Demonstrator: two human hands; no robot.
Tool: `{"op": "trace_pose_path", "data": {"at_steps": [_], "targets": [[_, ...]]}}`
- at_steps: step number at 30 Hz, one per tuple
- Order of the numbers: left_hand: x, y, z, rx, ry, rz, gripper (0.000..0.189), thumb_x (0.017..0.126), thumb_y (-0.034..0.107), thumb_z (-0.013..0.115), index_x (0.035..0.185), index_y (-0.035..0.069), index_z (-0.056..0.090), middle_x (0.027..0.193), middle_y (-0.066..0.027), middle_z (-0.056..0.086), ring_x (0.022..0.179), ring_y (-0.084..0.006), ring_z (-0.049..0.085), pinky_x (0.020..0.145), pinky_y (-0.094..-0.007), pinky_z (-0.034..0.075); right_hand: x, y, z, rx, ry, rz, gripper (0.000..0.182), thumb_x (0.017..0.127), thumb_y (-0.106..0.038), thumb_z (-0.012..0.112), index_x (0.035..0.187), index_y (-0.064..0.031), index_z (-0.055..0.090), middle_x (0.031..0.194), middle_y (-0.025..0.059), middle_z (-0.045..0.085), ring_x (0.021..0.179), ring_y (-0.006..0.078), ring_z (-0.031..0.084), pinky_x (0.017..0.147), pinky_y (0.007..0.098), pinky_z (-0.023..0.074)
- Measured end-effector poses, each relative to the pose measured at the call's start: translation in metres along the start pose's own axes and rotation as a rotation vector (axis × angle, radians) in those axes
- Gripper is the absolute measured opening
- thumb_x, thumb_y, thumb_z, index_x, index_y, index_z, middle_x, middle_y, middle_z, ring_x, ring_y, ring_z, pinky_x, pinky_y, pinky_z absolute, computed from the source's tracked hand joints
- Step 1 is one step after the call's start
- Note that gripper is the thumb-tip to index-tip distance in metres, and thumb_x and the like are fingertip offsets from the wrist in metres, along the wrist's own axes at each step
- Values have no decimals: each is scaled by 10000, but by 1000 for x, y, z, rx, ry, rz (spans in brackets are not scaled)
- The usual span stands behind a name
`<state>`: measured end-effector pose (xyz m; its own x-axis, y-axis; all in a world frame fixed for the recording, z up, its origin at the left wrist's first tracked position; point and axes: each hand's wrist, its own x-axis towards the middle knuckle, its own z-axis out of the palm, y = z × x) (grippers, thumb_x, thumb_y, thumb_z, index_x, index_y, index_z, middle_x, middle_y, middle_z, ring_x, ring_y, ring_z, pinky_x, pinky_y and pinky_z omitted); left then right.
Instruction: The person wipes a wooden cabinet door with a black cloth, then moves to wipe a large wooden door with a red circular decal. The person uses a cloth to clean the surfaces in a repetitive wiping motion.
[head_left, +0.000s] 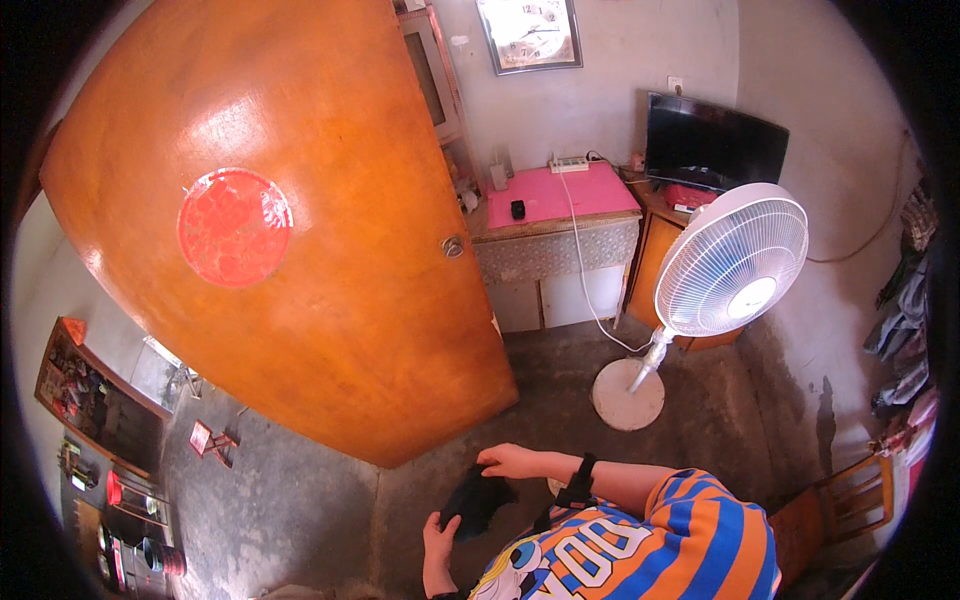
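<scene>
A dark, limp piece of cloth (477, 504) hangs between my two hands, close in front of my striped shirt. My left hand (441, 534) grips its lower left edge between thumb and fingers. At its upper edge, my right hand (510, 460) pinches the cloth with the fingertips. Black straps sit around both wrists. The cloth's exact kind cannot be told.
An orange wooden door (337, 300) stands open ahead on the left. A white pedestal fan (731, 262) stands on the floor to the right, its cord running to a pink-topped table (555, 195). A wooden chair (862, 499) is at the right, a folding stool (214, 442) at the left.
</scene>
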<state>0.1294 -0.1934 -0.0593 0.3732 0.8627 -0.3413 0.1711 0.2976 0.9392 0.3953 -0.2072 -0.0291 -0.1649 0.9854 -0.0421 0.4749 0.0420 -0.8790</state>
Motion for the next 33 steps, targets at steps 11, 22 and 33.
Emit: {"op": "trace_pose_path", "data": {"at_steps": [11, 22, 33], "targets": [[-17, -15, -7, 359, -165, 242, 804, 618, 159, 793, 1308, 64, 391, 1006, -141, 576, 992, -234, 543, 837, -319, 432, -4, -13, 5, 65, -1, 24, 266, 840, -171, 594, 1049, -12, 550, 1001, 164, 612, 955, 293, 577, 790, 376, 454], [-24, -4, -17, 560, -84, 132, 245, 773, 222, 651, 868, -4, 655, 919, -149, 578, 870, -237, 553, 766, -313, 430, -7, -13, 8, 134, 56, 5, 290, 848, -163, 588, 1116, -80, 514, 930, 123, 610, 830, 224, 582, 735, 322, 457], [-22, 44, -7, 73, 86, 180, 157, 860, 122, 584, 855, -33, 611, 760, 24, 591, 712, -53, 483, 651, -217, 407, -5, -19, 28, 47, -353, 33, 626, 803, -252, 638, 1325, -57, 352, 1270, 185, 466, 1140, 308, 473, 945, 370, 384]]}}
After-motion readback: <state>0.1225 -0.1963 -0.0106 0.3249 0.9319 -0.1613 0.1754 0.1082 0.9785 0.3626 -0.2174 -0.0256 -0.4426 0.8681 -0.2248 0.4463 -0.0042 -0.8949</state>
